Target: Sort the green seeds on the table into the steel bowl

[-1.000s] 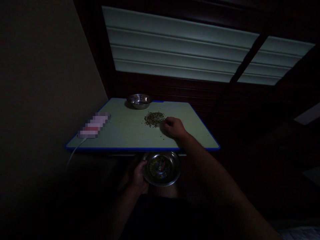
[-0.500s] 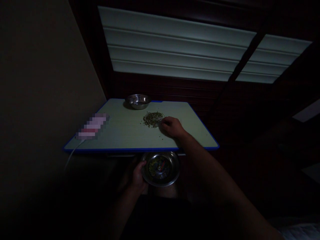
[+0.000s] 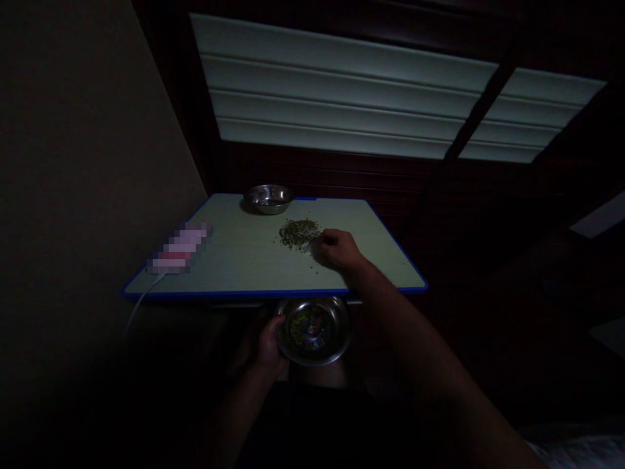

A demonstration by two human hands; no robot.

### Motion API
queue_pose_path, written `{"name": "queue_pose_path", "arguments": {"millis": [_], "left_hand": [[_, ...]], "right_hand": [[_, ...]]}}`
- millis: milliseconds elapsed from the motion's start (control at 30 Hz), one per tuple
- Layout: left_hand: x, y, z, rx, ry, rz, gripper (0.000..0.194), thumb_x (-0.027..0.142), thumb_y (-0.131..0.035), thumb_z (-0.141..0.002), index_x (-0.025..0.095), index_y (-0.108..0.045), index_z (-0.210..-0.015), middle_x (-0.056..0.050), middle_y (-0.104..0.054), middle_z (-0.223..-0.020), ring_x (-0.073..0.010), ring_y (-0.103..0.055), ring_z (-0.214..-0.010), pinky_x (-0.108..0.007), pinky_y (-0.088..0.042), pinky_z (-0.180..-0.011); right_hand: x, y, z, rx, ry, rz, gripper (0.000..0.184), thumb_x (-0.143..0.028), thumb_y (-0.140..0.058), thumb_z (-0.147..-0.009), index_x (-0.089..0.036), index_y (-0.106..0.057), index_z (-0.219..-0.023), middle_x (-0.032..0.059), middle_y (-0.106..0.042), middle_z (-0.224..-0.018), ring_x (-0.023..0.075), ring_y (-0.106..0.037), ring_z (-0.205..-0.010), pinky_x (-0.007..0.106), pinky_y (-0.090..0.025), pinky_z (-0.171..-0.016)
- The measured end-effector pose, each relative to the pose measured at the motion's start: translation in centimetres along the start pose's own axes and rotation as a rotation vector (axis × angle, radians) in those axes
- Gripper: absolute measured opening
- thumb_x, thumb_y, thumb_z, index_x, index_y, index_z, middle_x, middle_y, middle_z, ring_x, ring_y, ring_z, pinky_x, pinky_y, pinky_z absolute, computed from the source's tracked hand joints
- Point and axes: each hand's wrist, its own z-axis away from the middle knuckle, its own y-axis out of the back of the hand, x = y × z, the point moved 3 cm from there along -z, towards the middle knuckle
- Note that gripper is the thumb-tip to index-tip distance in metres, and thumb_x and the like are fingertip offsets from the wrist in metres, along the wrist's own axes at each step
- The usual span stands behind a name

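Observation:
My left hand (image 3: pixel 271 344) grips the left rim of a shiny metal bowl (image 3: pixel 336 348), held just below the table's front edge. Inside the bowl lie greenish bits and a small piece with red on it, too dim to name. On the table, a scattered pile of small dark greenish grains or beans (image 3: pixel 297 232) is spread out. My right hand (image 3: pixel 340 249) rests at the pile's right side with its fingers curled together. Whatever those fingers hold, if anything, is hidden. A couple of stray grains lie nearer the front edge.
A second metal bowl (image 3: pixel 269 200) stands at the back of the pale, blue-edged table (image 3: pixel 244 264). On the left lies a blurred-out pinkish object (image 3: pixel 180 249) with a white cable (image 3: pixel 139 303) hanging over the edge. A wall and dark slatted panels stand behind.
Almost nothing differs. My right hand stays at the right side of the pile with only a very slight shift of its fingers, and my left hand keeps the bowl in place.

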Motion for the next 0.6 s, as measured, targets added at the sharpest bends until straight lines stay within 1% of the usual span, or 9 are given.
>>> {"name": "queue_pose_path", "arguments": {"millis": [167, 300, 433, 500, 600], "left_hand": [[-0.08, 0.17, -0.08, -0.007, 0.013, 0.014, 0.016, 0.022, -0.066, -0.069, 0.013, -0.073, -0.081, -0.008, -0.075, -0.072, -0.0236, -0.07, -0.068, -0.032, -0.056, -0.062], [-0.15, 0.06, -0.05, 0.002, 0.026, 0.021, 0.016, 0.021, -0.065, -0.069, 0.013, -0.072, -0.079, -0.009, -0.074, -0.07, -0.0246, -0.07, -0.068, -0.034, -0.056, -0.064], [-0.12, -0.22, 0.12, 0.003, 0.021, 0.026, 0.019, 0.022, -0.064, -0.068, 0.015, -0.073, -0.083, -0.008, -0.075, -0.073, -0.0274, -0.072, -0.077, -0.035, -0.057, -0.067], [-0.08, -0.31, 0.2, 0.007, 0.023, 0.024, 0.018, 0.022, -0.064, -0.068, 0.014, -0.073, -0.082, -0.008, -0.075, -0.072, -0.0273, -0.071, -0.078, -0.035, -0.057, -0.066], [-0.06, -0.31, 0.23, 0.013, 0.022, 0.017, 0.015, 0.021, -0.064, -0.069, 0.014, -0.073, -0.079, -0.007, -0.073, -0.068, -0.0259, -0.07, -0.072, -0.034, -0.056, -0.063]], "right_hand": [[0.33, -0.08, 0.22, -0.012, -0.052, -0.052, 0.012, -0.021, -0.056, -0.068, -0.017, -0.067, -0.067, -0.0013, -0.06, -0.062, 0.0132, -0.052, -0.063, 0.025, -0.038, -0.062], [0.29, 0.0, 0.15, 0.015, -0.021, -0.072, 0.014, -0.022, -0.055, -0.069, -0.017, -0.068, -0.071, -0.0002, -0.064, -0.067, 0.0138, -0.055, -0.066, 0.026, -0.041, -0.067], [0.01, 0.05, 0.1, -0.003, -0.004, -0.061, 0.013, -0.02, -0.057, -0.068, -0.018, -0.069, -0.07, 0.001, -0.067, -0.071, 0.0152, -0.058, -0.07, 0.027, -0.043, -0.071], [-0.07, 0.07, 0.16, -0.013, -0.015, -0.067, 0.012, -0.02, -0.056, -0.068, -0.018, -0.068, -0.069, 0.0005, -0.066, -0.069, 0.015, -0.057, -0.068, 0.027, -0.042, -0.068], [-0.08, 0.11, 0.27, -0.003, -0.035, -0.082, 0.012, -0.021, -0.055, -0.069, -0.018, -0.067, -0.066, -0.0004, -0.062, -0.064, 0.0142, -0.054, -0.064, 0.027, -0.04, -0.064]]}}
